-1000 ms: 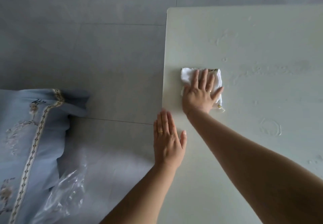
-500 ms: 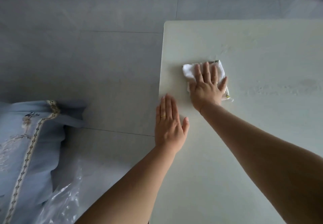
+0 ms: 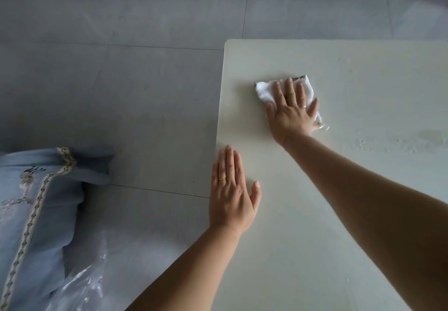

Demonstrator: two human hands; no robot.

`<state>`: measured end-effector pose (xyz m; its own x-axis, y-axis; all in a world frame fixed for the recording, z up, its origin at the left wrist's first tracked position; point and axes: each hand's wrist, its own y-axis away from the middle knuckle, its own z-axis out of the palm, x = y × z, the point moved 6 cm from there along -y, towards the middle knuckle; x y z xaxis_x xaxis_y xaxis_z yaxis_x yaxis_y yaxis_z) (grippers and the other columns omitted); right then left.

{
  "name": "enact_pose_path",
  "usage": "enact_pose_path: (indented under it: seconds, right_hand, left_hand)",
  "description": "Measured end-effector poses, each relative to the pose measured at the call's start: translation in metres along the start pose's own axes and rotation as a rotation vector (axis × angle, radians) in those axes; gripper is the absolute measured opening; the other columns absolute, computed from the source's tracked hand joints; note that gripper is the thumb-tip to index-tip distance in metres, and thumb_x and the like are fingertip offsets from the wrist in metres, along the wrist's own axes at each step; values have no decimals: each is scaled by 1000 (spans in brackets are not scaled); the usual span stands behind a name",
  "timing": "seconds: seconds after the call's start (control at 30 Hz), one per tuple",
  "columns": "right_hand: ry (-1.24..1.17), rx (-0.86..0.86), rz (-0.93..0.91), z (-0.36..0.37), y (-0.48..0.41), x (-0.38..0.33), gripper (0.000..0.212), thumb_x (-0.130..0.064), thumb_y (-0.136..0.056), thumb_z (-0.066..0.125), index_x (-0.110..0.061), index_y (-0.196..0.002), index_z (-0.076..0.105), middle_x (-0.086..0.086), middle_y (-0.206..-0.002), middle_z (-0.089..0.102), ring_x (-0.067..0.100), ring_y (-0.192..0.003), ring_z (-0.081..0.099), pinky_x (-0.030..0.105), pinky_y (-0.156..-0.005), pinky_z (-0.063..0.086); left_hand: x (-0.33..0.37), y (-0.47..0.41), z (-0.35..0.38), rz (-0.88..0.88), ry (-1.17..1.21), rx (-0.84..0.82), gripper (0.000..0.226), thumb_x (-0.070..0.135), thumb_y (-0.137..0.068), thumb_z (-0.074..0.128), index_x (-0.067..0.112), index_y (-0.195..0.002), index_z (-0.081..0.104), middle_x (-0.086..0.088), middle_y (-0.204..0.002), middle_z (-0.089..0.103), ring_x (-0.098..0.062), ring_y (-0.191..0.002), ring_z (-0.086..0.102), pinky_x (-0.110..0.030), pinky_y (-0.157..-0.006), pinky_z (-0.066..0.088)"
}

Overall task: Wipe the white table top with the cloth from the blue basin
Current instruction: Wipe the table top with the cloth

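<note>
Your right hand (image 3: 292,114) lies flat on the white cloth (image 3: 264,91), fingers straight and spread, pressing it onto the white table top (image 3: 363,201) near its far-left corner. Your left hand (image 3: 231,196) rests palm down at the table's left edge, fingers straight, holding nothing.

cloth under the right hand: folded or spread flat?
Folded. The cloth is a small bunched pad barely wider than the right hand pressing it on the table.
</note>
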<state>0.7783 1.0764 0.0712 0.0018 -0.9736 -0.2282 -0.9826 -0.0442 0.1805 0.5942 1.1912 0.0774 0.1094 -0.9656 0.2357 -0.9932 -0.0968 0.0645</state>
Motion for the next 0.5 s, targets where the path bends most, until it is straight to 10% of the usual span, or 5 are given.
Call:
enact_pose_path:
  seconds: [0.3, 0.5]
  right_hand:
    - [107, -92, -624, 17, 24, -74, 54, -48, -97, 24, -38, -148, 10, -8, -159, 5, 18, -146, 0, 52, -113, -1]
    - [-56, 8, -20, -10, -30, 9, 52, -44, -98, 21, -36, -149, 12, -7, -159, 3, 18, -146, -4, 50, -115, -4]
  left_hand:
    - [1, -1, -3, -12, -5, -12, 72, 43, -88, 36, 1, -146, 26, -19, -155, 21, -32, -144, 18, -45, -117, 19]
    - [-1, -1, -2, -4, 10, -11, 72, 43, -89, 35, 1, -146, 27, -19, -155, 20, -32, -144, 18, -47, -115, 23]
